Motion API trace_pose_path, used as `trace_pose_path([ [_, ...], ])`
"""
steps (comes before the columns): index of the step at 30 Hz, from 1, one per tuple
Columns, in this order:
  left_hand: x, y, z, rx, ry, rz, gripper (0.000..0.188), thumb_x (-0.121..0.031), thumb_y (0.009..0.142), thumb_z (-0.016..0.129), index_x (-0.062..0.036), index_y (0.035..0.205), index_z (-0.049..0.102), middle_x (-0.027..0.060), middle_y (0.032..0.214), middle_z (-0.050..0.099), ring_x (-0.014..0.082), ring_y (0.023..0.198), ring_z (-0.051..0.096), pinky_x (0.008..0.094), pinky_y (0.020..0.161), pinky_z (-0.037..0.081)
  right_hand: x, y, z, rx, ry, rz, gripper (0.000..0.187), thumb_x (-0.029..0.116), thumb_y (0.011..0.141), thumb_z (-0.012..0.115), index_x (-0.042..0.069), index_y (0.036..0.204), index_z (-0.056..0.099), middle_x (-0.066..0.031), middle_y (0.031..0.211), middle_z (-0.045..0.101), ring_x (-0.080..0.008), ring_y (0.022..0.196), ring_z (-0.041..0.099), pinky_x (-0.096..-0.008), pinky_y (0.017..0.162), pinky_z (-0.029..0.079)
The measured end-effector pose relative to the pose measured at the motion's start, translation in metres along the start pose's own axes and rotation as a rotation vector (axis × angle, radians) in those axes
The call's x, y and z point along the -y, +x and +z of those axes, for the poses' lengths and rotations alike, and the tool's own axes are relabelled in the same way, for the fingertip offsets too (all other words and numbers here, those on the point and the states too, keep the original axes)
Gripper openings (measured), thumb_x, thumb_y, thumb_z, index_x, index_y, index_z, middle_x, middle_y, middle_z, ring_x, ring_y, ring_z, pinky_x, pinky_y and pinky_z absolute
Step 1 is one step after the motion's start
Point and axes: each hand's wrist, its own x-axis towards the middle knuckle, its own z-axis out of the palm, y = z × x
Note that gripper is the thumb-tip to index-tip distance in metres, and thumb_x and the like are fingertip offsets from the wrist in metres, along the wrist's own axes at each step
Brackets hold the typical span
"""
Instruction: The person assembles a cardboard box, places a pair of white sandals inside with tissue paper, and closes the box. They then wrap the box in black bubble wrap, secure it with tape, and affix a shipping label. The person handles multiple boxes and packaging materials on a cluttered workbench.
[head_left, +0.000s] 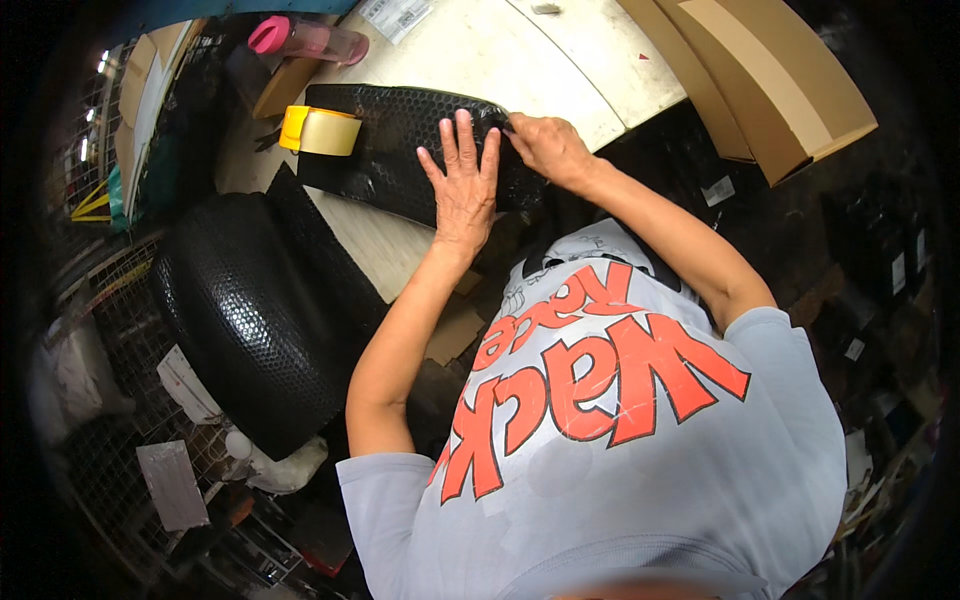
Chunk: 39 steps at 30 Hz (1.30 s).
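A flat bundle of black bubble wrap (385, 175) lies on the pale worktable. My left hand (464, 195) rests on it palm down, fingers spread. At the bundle's far right corner, my right hand (552, 148) is closed, its fingertips pinching the edge of the wrap. Whether anything else is between those fingers is hidden. A roll of tape (335, 134) in a yellow dispenser sits on the bundle's left end. What the wrap encloses, if anything, cannot be seen.
A large roll of black bubble wrap (245, 310) is at the left, beside the worktable (470, 60). A pink-lidded bottle (318, 42) and a labelled sheet (395, 15) are at the back. An open cardboard box (770, 85) stands at the right, above dark clutter.
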Motion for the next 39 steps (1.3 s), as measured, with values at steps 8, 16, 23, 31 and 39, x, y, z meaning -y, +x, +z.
trace_pose_path([
  [8, -0.005, 0.010, 0.006, 0.035, 0.116, 0.023, 0.053, -0.005, 0.084, 0.056, -0.0228, 0.134, 0.049, 0.0147, 0.157, 0.010, 0.0461, 0.139, 0.020, 0.0756, 0.096, 0.025, 0.020, -0.038, 0.019, 0.071, -0.146, -0.206, 0.024, 0.008, 0.074, 0.058, -0.003, 0.095, 0.057, -0.0186, 0.086, 0.060, -0.0341, 0.088, 0.060, -0.0430, 0.079, 0.048],
  [16, 0.000, -0.006, 0.012, -0.001, 0.068, 0.044, 0.032, -0.009, 0.084, 0.056, -0.0143, 0.115, 0.059, 0.0111, 0.157, 0.016, 0.0449, 0.138, 0.023, 0.0742, 0.097, 0.026, -0.004, -0.026, 0.016, 0.214, -0.135, 0.368, 0.030, 0.028, 0.086, 0.063, -0.001, 0.090, 0.055, -0.0216, 0.089, 0.060, -0.0400, 0.083, 0.062, -0.0471, 0.071, 0.050],
  [23, -0.001, -0.007, 0.018, -0.117, 0.008, -0.007, 0.021, -0.016, 0.085, 0.055, -0.0140, 0.105, 0.061, 0.0075, 0.155, 0.021, 0.0406, 0.139, 0.023, 0.0723, 0.097, 0.028, -0.009, -0.013, 0.041, 0.245, 0.246, 0.512, 0.020, 0.017, 0.088, 0.056, -0.002, 0.089, 0.051, -0.0174, 0.076, 0.059, -0.0261, 0.064, 0.060, -0.0375, 0.057, 0.047],
  [31, -0.006, -0.010, 0.017, -0.114, 0.056, -0.060, 0.021, -0.031, 0.080, 0.063, -0.0166, 0.096, 0.065, 0.0031, 0.156, 0.020, 0.0345, 0.141, 0.022, 0.0683, 0.103, 0.023, -0.005, -0.017, 0.039, 0.363, 0.930, 0.644, 0.020, 0.006, 0.089, 0.055, -0.008, 0.103, 0.054, -0.0129, 0.093, 0.063, -0.0181, 0.074, 0.065, -0.0297, 0.062, 0.058],
  [39, 0.001, -0.012, 0.006, -0.046, 0.010, -0.042, 0.058, -0.034, 0.077, 0.067, -0.0244, 0.132, 0.051, 0.0038, 0.157, 0.018, 0.0335, 0.142, 0.020, 0.0669, 0.108, 0.015, 0.029, -0.003, 0.037, 0.270, 0.850, 0.717, 0.024, 0.011, 0.091, 0.057, -0.008, 0.106, 0.055, -0.0124, 0.094, 0.063, -0.0174, 0.076, 0.063, -0.0324, 0.062, 0.054],
])
